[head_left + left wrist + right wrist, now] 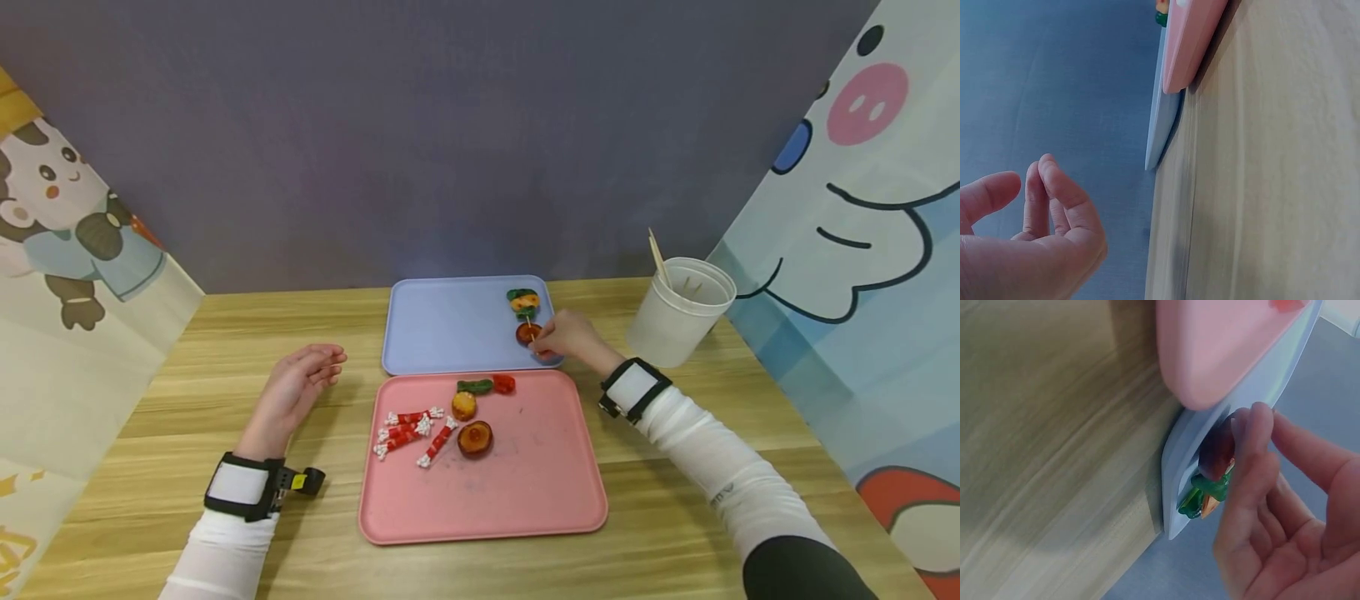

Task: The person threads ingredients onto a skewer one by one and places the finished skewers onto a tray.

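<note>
I have the skewer (526, 313) at the right side of the blue tray (442, 329), far side of the surface (142, 475). Right hand (573, 337): thumb and fingers pinched at the skewer's near end, just beside the mushroom (523, 336). Looks like a pinch on the stick (528, 320) itself, but the fingers hide the exact contact. Left hand (295, 390): holds nothing, fingers loosely bent, thumb apart from them, left of the trays.

Handling, my read: light overall, pieces probably moulded plastic, fairly stiff. Gloss suggests slippery faces. Stick is thin, so I'd call it the fragile part; sideways load could snap it. Best hold is bare stick close to the mushroom, pinch in line with the stick. Squeezing the mushroom rim could make it spin.

Looks: pale stick, 2 green pieces (521, 293) with 1 orange piece (527, 302) between them at the far end, a short bare stretch, then the mushroom, round, dark brown rim, orange-brown middle. Pink tray (540, 487) sits just near of the blue tray.
</note>
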`<action>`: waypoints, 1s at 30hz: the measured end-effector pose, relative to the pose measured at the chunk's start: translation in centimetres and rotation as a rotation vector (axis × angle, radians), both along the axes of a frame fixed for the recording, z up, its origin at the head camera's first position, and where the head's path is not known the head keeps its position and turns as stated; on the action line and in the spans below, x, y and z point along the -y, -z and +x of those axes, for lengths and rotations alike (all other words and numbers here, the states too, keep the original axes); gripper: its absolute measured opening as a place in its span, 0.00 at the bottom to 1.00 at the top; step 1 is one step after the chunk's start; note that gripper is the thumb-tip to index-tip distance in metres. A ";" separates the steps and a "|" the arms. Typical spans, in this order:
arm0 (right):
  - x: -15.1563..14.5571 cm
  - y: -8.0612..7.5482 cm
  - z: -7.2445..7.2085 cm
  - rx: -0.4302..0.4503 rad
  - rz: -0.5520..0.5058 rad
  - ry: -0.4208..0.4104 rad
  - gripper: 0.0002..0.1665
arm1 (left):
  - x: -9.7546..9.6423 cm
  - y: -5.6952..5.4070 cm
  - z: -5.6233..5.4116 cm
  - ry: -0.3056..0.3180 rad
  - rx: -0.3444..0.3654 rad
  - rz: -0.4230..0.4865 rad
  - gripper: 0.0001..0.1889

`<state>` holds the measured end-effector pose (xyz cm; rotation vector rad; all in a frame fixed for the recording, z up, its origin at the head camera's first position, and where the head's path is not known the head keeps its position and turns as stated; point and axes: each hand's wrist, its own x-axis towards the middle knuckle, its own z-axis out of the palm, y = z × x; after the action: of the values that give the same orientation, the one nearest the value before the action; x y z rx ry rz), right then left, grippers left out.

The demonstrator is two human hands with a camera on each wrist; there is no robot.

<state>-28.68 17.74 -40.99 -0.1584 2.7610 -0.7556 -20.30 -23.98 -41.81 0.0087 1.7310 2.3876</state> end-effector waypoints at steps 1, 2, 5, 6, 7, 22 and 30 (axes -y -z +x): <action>0.1 0.0 0.0 0.002 -0.001 0.000 0.13 | 0.0 -0.1 0.0 -0.004 0.007 -0.001 0.11; 0.1 0.0 0.0 -0.001 0.003 -0.002 0.13 | 0.0 -0.1 0.0 -0.007 0.012 -0.008 0.10; 0.3 0.1 0.1 -0.003 0.001 0.009 0.13 | 0.0 -0.1 0.1 -0.014 0.028 -0.024 0.10; 0.3 0.1 0.2 -0.004 0.003 0.010 0.13 | 0.0 -0.2 0.1 -0.018 0.031 -0.026 0.10; 0.3 0.0 0.2 -0.004 0.006 0.015 0.14 | 0.0 -0.2 0.1 -0.016 0.032 -0.028 0.10; -1.7 -2.4 4.0 -0.460 -0.094 0.125 0.18 | -1.2 -0.3 -0.1 -0.166 -0.070 -0.651 0.20; -4.2 -3.9 7.9 -0.978 -0.205 0.307 0.13 | -3.2 -0.8 -1.4 -0.201 -0.166 -0.838 0.18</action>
<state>-20.76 21.91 -37.11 -0.1803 3.6661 -1.3200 -21.66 -20.77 -41.00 -0.0910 2.7797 1.6144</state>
